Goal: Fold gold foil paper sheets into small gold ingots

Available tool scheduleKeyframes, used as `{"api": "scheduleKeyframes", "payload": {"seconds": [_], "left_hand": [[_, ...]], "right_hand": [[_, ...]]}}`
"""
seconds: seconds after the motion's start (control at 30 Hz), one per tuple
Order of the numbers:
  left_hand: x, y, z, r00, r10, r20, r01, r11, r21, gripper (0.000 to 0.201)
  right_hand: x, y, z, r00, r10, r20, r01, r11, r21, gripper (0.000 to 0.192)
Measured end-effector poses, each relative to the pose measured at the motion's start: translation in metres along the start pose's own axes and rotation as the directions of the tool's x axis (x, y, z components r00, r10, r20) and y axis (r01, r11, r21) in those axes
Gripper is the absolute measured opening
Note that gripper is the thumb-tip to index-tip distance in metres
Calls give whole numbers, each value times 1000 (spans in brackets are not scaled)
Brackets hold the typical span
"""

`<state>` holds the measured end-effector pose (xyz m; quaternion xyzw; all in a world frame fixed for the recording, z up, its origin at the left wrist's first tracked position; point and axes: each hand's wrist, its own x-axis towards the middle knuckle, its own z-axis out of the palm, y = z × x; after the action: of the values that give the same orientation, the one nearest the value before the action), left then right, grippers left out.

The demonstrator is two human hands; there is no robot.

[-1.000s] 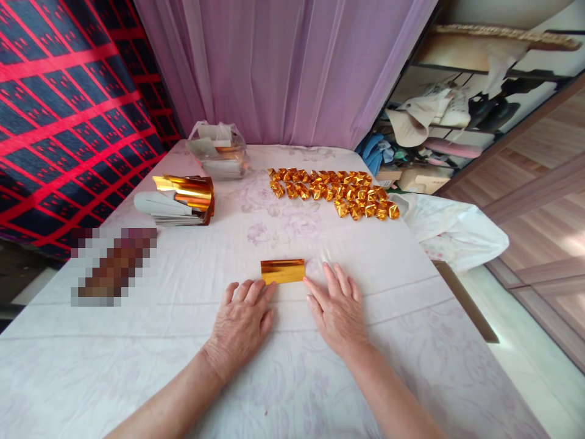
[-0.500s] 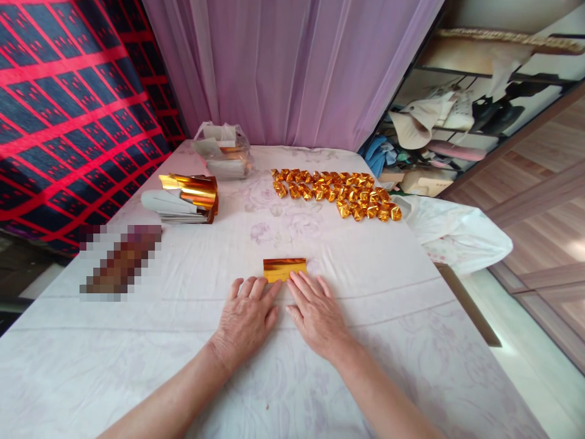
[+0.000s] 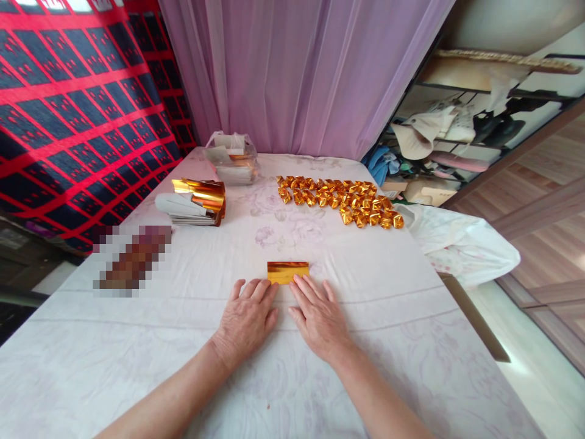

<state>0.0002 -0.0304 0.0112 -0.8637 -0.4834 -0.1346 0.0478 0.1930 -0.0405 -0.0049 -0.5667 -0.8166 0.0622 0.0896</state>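
A small rectangle of shiny gold foil paper (image 3: 287, 272) lies flat on the table, with a darker band along its far edge. My left hand (image 3: 247, 314) rests palm down at its near left corner, fingers stretched out. On the near right part of the foil paper lie the fingertips of my right hand (image 3: 320, 314), also flat and spread. The near edge of the paper is partly covered by the fingers. Farther back, several folded gold foil pieces (image 3: 340, 198) sit in rows.
A stack of gold and grey sheets (image 3: 196, 204) stands at the back left, before a clear plastic bag of sheets (image 3: 233, 161). A blurred-out item (image 3: 134, 259) lies on the left. The table's cloth (image 3: 365, 378) is pale and flowered. A white plastic bag (image 3: 470, 244) hangs by the right edge.
The view has shifted slightly, so the table things appear a little to the right and lower. Both hands stay flat at the foil paper; the left fingertips cover slightly less of its near edge.
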Motion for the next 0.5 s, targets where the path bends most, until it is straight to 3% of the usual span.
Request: {"api": "scheduleKeyframes", "payload": {"seconds": [0.5], "left_hand": [[-9,-17,-4,996,-16,-90,19,999,41,32]], "right_hand": [[1,1,1,1000,5,-10,-5,1000,6,44]]}}
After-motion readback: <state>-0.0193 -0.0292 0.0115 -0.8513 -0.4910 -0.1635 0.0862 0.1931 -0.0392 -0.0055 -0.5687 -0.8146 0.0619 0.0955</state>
